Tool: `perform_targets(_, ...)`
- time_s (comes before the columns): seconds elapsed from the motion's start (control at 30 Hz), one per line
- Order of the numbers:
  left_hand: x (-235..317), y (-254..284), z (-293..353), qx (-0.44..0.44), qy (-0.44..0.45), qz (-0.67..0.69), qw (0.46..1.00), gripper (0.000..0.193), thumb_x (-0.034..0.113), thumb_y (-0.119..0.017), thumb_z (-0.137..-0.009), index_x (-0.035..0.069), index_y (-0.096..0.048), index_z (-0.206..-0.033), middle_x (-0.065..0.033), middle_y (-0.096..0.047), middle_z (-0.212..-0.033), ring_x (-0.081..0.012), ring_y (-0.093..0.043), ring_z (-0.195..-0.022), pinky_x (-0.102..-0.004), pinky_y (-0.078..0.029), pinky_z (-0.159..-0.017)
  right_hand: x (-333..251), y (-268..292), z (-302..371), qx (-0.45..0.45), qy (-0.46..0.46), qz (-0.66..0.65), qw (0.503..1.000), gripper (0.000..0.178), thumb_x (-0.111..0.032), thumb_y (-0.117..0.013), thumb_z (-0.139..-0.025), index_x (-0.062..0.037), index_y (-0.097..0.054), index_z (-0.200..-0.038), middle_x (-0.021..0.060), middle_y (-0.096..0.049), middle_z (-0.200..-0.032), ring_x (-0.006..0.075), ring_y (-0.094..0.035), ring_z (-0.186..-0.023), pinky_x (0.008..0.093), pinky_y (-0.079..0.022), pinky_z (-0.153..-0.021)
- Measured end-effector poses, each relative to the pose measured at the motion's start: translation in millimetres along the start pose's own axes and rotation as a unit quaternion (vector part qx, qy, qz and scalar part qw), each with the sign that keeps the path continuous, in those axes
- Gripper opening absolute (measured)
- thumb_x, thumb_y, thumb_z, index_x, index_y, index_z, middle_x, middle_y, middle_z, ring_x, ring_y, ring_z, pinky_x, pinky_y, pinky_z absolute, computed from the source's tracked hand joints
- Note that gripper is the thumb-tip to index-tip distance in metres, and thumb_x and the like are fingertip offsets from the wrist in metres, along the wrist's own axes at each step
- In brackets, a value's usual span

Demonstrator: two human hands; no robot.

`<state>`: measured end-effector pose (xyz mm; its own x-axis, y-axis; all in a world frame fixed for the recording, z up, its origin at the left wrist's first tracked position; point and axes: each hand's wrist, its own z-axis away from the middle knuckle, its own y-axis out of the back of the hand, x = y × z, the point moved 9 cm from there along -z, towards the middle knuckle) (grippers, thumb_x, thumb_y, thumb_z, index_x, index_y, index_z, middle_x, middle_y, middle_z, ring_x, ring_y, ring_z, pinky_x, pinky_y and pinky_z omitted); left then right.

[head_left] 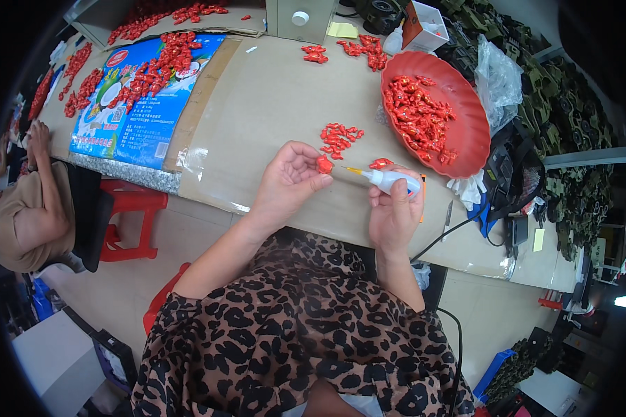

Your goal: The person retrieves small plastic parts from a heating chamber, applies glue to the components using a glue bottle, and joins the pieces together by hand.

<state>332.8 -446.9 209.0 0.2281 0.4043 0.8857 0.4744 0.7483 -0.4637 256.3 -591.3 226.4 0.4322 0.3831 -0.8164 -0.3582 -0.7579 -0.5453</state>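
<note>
Between the thumb and fingers of my left hand (289, 177) is a small red plastic piece (325, 164). My right hand (395, 219) grips a white squeeze glue bottle (395, 183), its thin yellowish nozzle pointing left at the red piece with a small gap between them. Just beyond my hands lies a cluster of small red parts (339, 139) on the table. One more red part (380, 164) rests behind the bottle. To the right, a large scalloped red bowl (474, 125) holds a heap of red figures (421, 115).
Red pieces cover a blue printed sheet (135, 139) at the left. Small red groups (364, 50), a white box (426, 28) and a clear plastic bag (497, 83) lie at the back. A cable (446, 235) crosses the table's right edge. Another person (38, 208) sits at far left.
</note>
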Motion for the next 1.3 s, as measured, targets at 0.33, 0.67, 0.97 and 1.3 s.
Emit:
perform_targets(0.33,-16,-12,5,-0.122,0.127,0.108,0.978,0.018,0.017,-0.049,-0.084,0.002,-0.048,-0.095,-0.0037,-0.053,-0.084,-0.0079,-0.045,-0.072,-0.0201,-0.036,-0.062,-1,-4,2,-0.019,-0.038,-0.016,0.999,0.019,-0.019,-0.049,-0.084,-0.0021,-0.043,-0.090,0.0126,-0.050,-0.086,0.0131,-0.047,-0.061,0.0213,-0.036,-0.051)
perform_targets(0.67,-18,-15,7,-0.178,0.121,0.093,0.972,0.020,0.020,-0.040,-0.088,0.004,-0.048,-0.097,-0.0003,-0.047,-0.081,-0.0068,-0.038,-0.069,-0.0194,-0.031,-0.063,-2,-4,6,-0.033,-0.003,0.037,0.999,0.018,-0.011,-0.054,-0.080,-0.0012,-0.042,-0.089,0.0112,-0.050,-0.087,0.0117,-0.050,-0.060,0.0193,-0.039,-0.051)
perform_targets(0.97,-18,-14,7,-0.157,0.136,0.088,0.974,0.021,0.022,-0.042,-0.087,0.003,-0.048,-0.094,-0.0010,-0.047,-0.077,-0.0069,-0.040,-0.069,-0.0203,-0.032,-0.061,-2,-7,8,-0.043,-0.004,0.068,0.997,0.018,-0.011,-0.055,-0.079,-0.0014,-0.043,-0.088,0.0110,-0.050,-0.088,0.0109,-0.050,-0.061,0.0192,-0.040,-0.052)
perform_targets(1.3,-18,-14,7,-0.159,0.128,0.087,0.975,0.020,0.021,-0.042,-0.087,0.003,-0.048,-0.093,-0.0010,-0.047,-0.078,-0.0068,-0.041,-0.071,-0.0205,-0.032,-0.061,-1,-7,8,-0.053,0.005,0.081,0.995,0.018,-0.011,-0.055,-0.079,-0.0004,-0.043,-0.088,0.0113,-0.050,-0.087,0.0109,-0.050,-0.061,0.0200,-0.041,-0.054)
